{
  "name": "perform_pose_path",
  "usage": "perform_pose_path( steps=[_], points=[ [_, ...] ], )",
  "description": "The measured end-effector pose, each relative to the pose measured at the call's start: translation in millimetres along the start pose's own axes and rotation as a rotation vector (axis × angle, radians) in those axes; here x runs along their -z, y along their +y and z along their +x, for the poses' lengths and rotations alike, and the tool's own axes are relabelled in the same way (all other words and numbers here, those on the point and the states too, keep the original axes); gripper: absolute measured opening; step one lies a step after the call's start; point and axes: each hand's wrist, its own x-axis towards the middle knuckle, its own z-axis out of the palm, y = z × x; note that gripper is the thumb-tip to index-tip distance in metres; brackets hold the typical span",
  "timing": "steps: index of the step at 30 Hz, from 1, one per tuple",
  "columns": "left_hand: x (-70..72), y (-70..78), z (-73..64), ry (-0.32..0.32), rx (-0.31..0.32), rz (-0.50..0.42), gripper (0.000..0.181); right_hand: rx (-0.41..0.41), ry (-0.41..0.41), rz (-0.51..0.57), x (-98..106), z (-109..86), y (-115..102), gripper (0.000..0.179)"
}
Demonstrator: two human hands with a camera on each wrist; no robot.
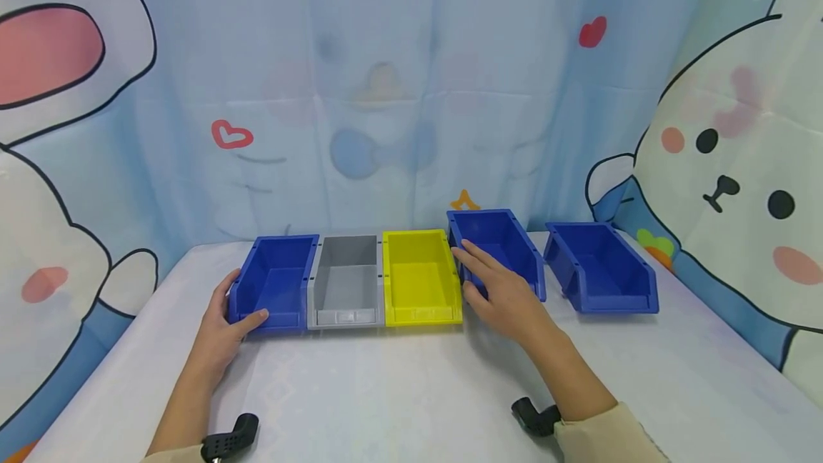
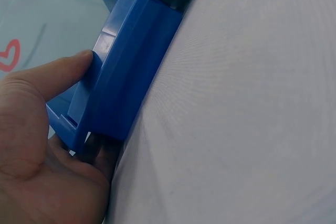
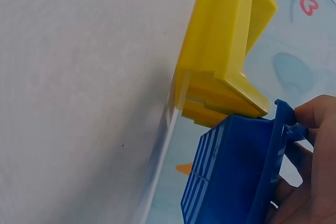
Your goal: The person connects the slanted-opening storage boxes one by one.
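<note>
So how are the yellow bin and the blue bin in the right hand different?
Color: the yellow bin is bright yellow; the blue bin is dark blue.
Place: the yellow bin sits on the table; the blue bin is raised off it, its ribbed underside showing in the right wrist view.
Holding: the right hand grips the blue bin, but not the yellow bin.
Both are open-topped.

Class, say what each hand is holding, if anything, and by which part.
The left hand grips the leftmost blue bin by its front left corner. The right hand holds the middle blue bin, also near its front left corner.
</note>
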Motion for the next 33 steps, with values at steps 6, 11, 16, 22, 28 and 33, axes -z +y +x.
perform_pose_path(
  steps=[6,11,16,22,28,33],
  points=[
    [0.6,-0.3,-0.9,0.000,0.002,0.000,0.100,0.001,-0.027,-0.008,0.0,0.2,0.2,0.061],
    [1.2,0.7,-1.7,-0.001,0.002,0.001,0.101,-0.002,-0.040,-0.022,-0.3,-0.6,-0.3,0.062],
    [1.4,1.3,-2.5,-0.004,0.001,-0.002,0.101,-0.008,-0.065,-0.026,-0.5,-1.6,-0.8,0.063],
    [1.4,0.9,-3.3,-0.007,-0.004,-0.011,0.101,-0.009,-0.108,-0.019,-1.9,-3.7,-0.1,0.064],
    [1.1,1.0,-2.0,-0.008,-0.006,-0.005,0.101,-0.007,-0.111,-0.010,-4.3,-5.7,2.8,0.064],
    [1.2,0.5,-0.9,-0.008,-0.007,0.000,0.101,-0.008,-0.119,0.003,-3.9,-5.9,3.5,0.064]
  ],
)
